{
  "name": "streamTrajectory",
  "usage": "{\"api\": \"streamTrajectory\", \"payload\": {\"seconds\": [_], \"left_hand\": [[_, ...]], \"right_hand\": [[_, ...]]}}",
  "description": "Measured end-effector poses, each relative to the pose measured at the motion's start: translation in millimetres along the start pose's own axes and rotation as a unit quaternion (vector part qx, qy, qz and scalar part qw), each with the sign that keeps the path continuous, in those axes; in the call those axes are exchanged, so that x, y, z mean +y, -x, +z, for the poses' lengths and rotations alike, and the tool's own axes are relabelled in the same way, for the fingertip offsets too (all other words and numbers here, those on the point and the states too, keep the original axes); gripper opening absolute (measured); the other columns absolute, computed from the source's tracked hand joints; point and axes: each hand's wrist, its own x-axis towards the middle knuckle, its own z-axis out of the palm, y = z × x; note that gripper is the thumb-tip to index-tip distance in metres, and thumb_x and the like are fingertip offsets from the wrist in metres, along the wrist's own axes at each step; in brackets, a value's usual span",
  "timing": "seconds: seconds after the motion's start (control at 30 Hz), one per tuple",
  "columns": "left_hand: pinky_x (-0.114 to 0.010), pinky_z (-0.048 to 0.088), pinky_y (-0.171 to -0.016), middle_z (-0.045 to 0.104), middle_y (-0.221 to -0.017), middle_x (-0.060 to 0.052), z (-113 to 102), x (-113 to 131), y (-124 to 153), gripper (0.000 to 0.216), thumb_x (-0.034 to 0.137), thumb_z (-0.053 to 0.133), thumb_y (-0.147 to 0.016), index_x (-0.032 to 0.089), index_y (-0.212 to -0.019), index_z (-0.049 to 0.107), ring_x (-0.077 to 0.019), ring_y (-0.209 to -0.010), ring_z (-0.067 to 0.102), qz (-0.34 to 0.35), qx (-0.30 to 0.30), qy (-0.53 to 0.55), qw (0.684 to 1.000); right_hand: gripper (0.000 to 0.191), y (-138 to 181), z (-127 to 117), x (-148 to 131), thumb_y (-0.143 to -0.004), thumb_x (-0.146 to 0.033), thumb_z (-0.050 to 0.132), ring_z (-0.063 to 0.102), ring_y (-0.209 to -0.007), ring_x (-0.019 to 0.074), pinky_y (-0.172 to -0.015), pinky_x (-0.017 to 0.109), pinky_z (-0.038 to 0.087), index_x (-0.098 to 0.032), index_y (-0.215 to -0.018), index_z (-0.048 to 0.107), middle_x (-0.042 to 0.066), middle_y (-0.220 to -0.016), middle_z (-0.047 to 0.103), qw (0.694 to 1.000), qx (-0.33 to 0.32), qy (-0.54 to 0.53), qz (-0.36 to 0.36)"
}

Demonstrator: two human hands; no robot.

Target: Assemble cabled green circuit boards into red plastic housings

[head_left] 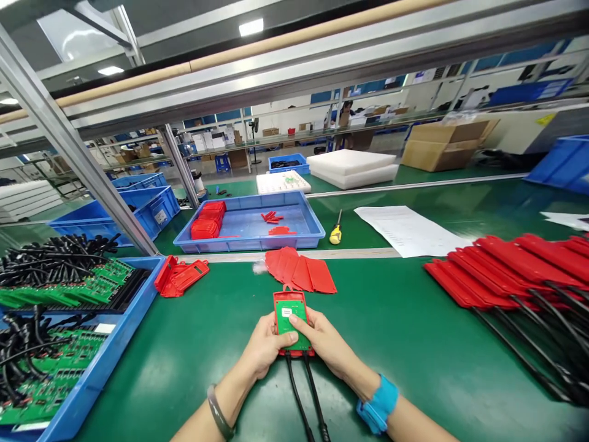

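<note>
1. Left hand (263, 345): bare; a rounded, dark grey-green bangle (215, 408) circles the wrist.
2. Right hand (326, 341): bare; a wide, bright blue band (384, 396) wraps the wrist, with a blocky blue piece (372, 418) attached.

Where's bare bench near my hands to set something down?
Green bench is bare between your right hand and the red stack, and between your left hand and the blue bin. Straight ahead is crowded: fanned red plates, then the tray.
</note>
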Motion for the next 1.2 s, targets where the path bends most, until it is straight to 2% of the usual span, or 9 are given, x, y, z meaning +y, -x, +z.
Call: {"api": "streamTrajectory", "payload": {"seconds": [0.1,0.2,0.27,0.4,0.47,0.6,0.8,0.97,1.2], "left_hand": [[-0.028,0.049,-0.061,0.069,-0.082,-0.01,0,2,0,0.045,0.024,0.075,-0.064,0.009,-0.105,0.062,-0.0176,-0.066,0.063,-0.019,0.014,-0.004,1.0],[-0.028,0.049,-0.057,0.068,-0.078,-0.009,0,5,0,0.041,0.023,0.074,-0.064,0.009,-0.101,0.062,-0.0174,-0.062,0.062,-0.032,0.035,0.005,0.999],[-0.027,0.049,-0.056,0.068,-0.075,-0.008,-1,5,0,0.035,0.022,0.074,-0.064,0.01,-0.095,0.063,-0.0174,-0.061,0.063,-0.035,0.046,0.013,0.998],[-0.026,0.048,-0.055,0.067,-0.072,-0.007,-1,6,0,0.031,0.021,0.074,-0.063,0.01,-0.089,0.062,-0.0175,-0.061,0.063,-0.035,0.053,0.025,0.998],[-0.027,0.048,-0.056,0.068,-0.074,-0.008,-1,7,1,0.033,0.022,0.075,-0.063,0.01,-0.092,0.062,-0.0183,-0.062,0.064,-0.041,0.056,0.023,0.997],[-0.026,0.048,-0.057,0.068,-0.075,-0.008,0,7,2,0.034,0.024,0.077,-0.061,0.01,-0.089,0.064,-0.0184,-0.064,0.064,-0.044,0.057,0.022,0.997],[-0.026,0.049,-0.055,0.07,-0.079,-0.01,-5,1,-1,0.039,0.027,0.082,-0.055,0.011,-0.088,0.067,-0.0185,-0.063,0.064,-0.049,0.088,0.059,0.993],[-0.026,0.051,-0.059,0.071,-0.085,-0.01,-7,2,0,0.037,0.025,0.081,-0.057,0.012,-0.089,0.068,-0.019,-0.068,0.065,-0.043,0.094,0.097,0.99],[-0.03,0.051,-0.074,0.071,-0.092,-0.011,-6,7,1,0.034,0.019,0.076,-0.064,0.012,-0.096,0.067,-0.0217,-0.08,0.066,0.0,0.054,0.121,0.991]], "right_hand": [[0.041,-2,-3,-4,-0.09,-0.05,0.044,0.064,-0.084,0.0207,-0.078,0.035,0.051,-0.015,-0.106,0.06,0.007,-0.097,0.068,0.995,-0.006,0.093,-0.021],[0.047,-10,-21,-10,-0.095,-0.047,0.025,0.062,-0.087,0.0211,-0.076,0.035,0.051,-0.018,-0.11,0.059,0.009,-0.103,0.065,0.937,0.089,0.33,-0.063],[0.044,-18,-40,-13,-0.093,-0.047,0.033,0.053,-0.106,0.0269,-0.087,0.042,0.045,-0.017,-0.117,0.055,0.013,-0.118,0.057,0.879,0.172,0.437,-0.081],[0.069,-34,-72,-13,-0.08,-0.049,0.056,0.025,-0.125,0.0426,-0.098,0.059,0.023,-0.007,-0.132,0.041,0.027,-0.137,0.032,0.817,0.254,0.515,-0.057],[0.073,-38,-79,-11,-0.077,-0.051,0.06,0.026,-0.123,0.0433,-0.095,0.059,0.024,-0.009,-0.133,0.04,0.026,-0.136,0.034,0.799,0.255,0.543,-0.041],[0.054,-39,-82,-6,-0.081,-0.041,0.056,0.036,-0.117,0.0357,-0.095,0.05,0.028,-0.016,-0.129,0.047,0.019,-0.132,0.044,0.783,0.238,0.574,-0.034],[0.051,-39,-92,-12,-0.077,-0.025,0.052,0.046,-0.108,0.0326,-0.093,0.044,0.037,-0.013,-0.127,0.049,0.017,-0.115,0.054,0.79,0.292,0.538,-0.039],[0.059,-32,-82,-6,-0.077,-0.022,0.043,0.045,-0.117,0.0254,-0.101,0.036,0.035,-0.01,-0.134,0.036,0.017,-0.125,0.044,0.831,0.323,0.448,-0.068],[0.067,-2,-20,1,-0.069,-0.016,0.053,0.043,-0.119,0.0217,-0.104,0.035,0.033,-0.022,-0.134,0.04,0.009,-0.122,0.044,0.925,0.161,0.297,-0.177]]}}
